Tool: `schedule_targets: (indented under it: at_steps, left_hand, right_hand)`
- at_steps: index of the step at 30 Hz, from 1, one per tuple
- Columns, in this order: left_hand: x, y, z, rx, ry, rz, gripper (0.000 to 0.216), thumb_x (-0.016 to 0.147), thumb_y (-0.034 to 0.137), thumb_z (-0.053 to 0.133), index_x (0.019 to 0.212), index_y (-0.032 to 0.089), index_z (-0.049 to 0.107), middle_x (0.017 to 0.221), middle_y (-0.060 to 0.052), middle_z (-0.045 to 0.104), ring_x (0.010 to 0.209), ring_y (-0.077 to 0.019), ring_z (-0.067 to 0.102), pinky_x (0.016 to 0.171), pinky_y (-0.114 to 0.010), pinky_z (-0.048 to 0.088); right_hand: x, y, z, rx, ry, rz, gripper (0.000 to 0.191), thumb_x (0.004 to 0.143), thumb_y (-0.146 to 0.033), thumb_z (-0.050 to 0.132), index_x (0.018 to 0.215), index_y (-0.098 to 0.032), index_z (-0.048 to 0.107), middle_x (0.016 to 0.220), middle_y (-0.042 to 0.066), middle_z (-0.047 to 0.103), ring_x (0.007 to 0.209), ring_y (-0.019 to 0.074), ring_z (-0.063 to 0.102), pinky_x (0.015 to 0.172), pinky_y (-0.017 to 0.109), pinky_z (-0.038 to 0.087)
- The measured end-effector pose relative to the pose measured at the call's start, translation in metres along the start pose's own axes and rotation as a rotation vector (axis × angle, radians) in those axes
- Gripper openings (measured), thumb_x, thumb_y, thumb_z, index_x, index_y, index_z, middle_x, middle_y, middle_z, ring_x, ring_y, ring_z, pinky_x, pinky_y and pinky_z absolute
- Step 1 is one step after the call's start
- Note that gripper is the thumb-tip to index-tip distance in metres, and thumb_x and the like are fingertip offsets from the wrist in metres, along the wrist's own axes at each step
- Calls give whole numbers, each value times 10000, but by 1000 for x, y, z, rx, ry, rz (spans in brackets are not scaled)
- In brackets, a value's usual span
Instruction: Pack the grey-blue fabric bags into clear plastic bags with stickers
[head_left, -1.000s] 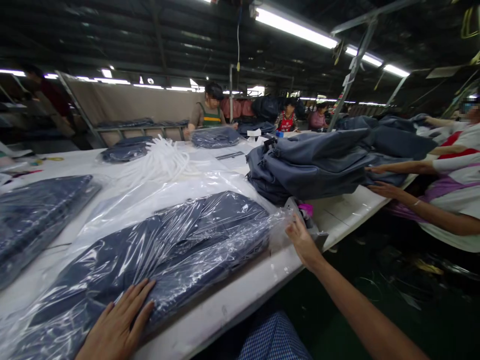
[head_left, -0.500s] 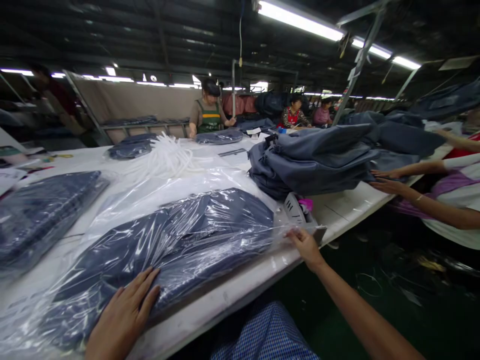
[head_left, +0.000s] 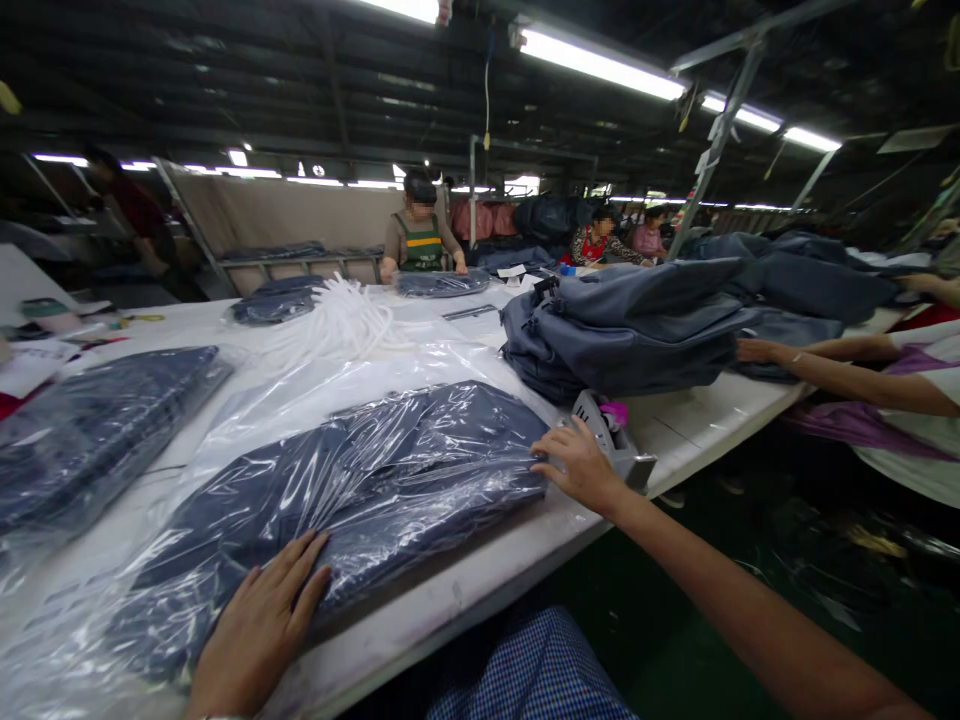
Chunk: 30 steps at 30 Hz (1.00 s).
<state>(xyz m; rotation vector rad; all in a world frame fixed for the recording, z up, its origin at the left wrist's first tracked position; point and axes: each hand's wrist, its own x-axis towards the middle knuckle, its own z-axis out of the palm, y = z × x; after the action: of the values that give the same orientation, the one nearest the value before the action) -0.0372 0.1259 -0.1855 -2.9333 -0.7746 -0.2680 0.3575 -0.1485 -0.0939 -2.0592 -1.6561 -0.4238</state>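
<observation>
Left hand (head_left: 259, 625) lies open, palm flat, on the near end of the bagged garment (head_left: 360, 480), a folded dark-blue piece in clear plastic lying along the near edge of the desk (head_left: 465, 590). Right hand (head_left: 581, 465) is also open, fingers spread on the bag's right end.

Risk: the film looks loose and slick. An uneven push could slide the package over the edge or crease the fold.

Obstructions: a grey device (head_left: 611, 440) sits just beside the right hand. Behind it is a stack of grey garments (head_left: 637, 325), with a co-worker's hand (head_left: 754, 350) at its side. White cords (head_left: 337, 315) and a second bagged garment (head_left: 97, 420) lie farther left.
</observation>
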Motion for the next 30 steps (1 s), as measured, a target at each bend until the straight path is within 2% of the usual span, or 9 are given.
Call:
schedule_targets:
  at_steps: [3, 8, 13, 15, 18, 22, 24, 26, 30]
  left_hand:
    - [2, 6, -5, -63, -21, -83, 537, 957, 445, 299, 1456, 269, 385, 1512, -52, 419, 1375, -244, 411, 1122, -518, 332]
    - [3, 8, -6, -178, 87, -127, 564, 953, 472, 348, 1469, 245, 363, 1510, -65, 423, 1398, -238, 376, 1151, -487, 319]
    - [3, 5, -3, -191, 135, -133, 600, 944, 505, 376, 1463, 204, 377, 1514, -75, 415, 1421, -259, 332, 1158, -486, 327]
    - [3, 5, -1, -181, 118, -138, 600, 941, 513, 378, 1461, 212, 382, 1505, -68, 431, 1419, -263, 334, 1155, -491, 332]
    - [2, 4, 2, -166, 116, -133, 605, 937, 515, 383, 1463, 215, 379, 1498, -68, 442, 1414, -267, 345, 1153, -489, 336]
    - [1, 0, 6, -126, 137, -80, 607, 943, 526, 345, 1459, 210, 389, 1506, -70, 430, 1429, -271, 313, 1160, -492, 318]
    - [0, -1, 7, -108, 139, -29, 613, 946, 544, 307, 1435, 195, 429, 1502, -84, 434, 1431, -283, 306, 1156, -504, 313]
    - [0, -2, 7, -101, 137, 10, 628, 946, 561, 282, 1412, 181, 463, 1492, -100, 446, 1427, -293, 312, 1146, -513, 323]
    - [2, -1, 6, -122, 155, -44, 621, 938, 572, 320, 1421, 204, 449, 1476, -98, 468, 1403, -286, 360, 1124, -506, 358]
  right_hand:
    - [2, 2, -9, 42, 12, -132, 108, 916, -299, 595, 886, -260, 691, 845, 11, 681, 858, 183, 636, 1120, 506, 294]
    - [6, 5, -10, 141, 141, -95, 161, 947, -316, 531, 942, -250, 678, 1205, 72, 645, 1103, 244, 601, 1031, 462, 420]
    - [29, 13, 6, 87, 16, 18, 211, 967, -355, 496, 1003, -244, 671, 970, 54, 728, 904, 224, 682, 815, 349, 516]
    - [32, 10, 4, 53, 9, 11, 204, 959, -346, 514, 1045, -250, 672, 1016, 52, 729, 931, 227, 686, 805, 341, 523]
    - [19, -4, -5, 44, 76, -150, 245, 953, -285, 523, 1168, -260, 638, 1169, 56, 697, 1082, 226, 644, 978, 388, 478]
    - [-16, -25, -1, -5, -17, -414, 427, 878, -351, 647, 1290, -269, 566, 1371, 65, 577, 1325, 284, 466, 1179, 549, 231]
    - [-29, -28, 8, -49, -32, -399, 405, 864, -303, 665, 1258, -256, 585, 1445, 78, 500, 1380, 307, 389, 1179, 597, 189]
    - [-34, -26, 14, -68, 11, -378, 274, 881, -193, 624, 1145, -265, 636, 1440, 57, 508, 1373, 281, 406, 1177, 589, 209]
    - [-21, -19, 4, -99, 76, -335, 168, 905, -162, 574, 982, -276, 669, 1404, 25, 548, 1356, 258, 434, 1194, 572, 188]
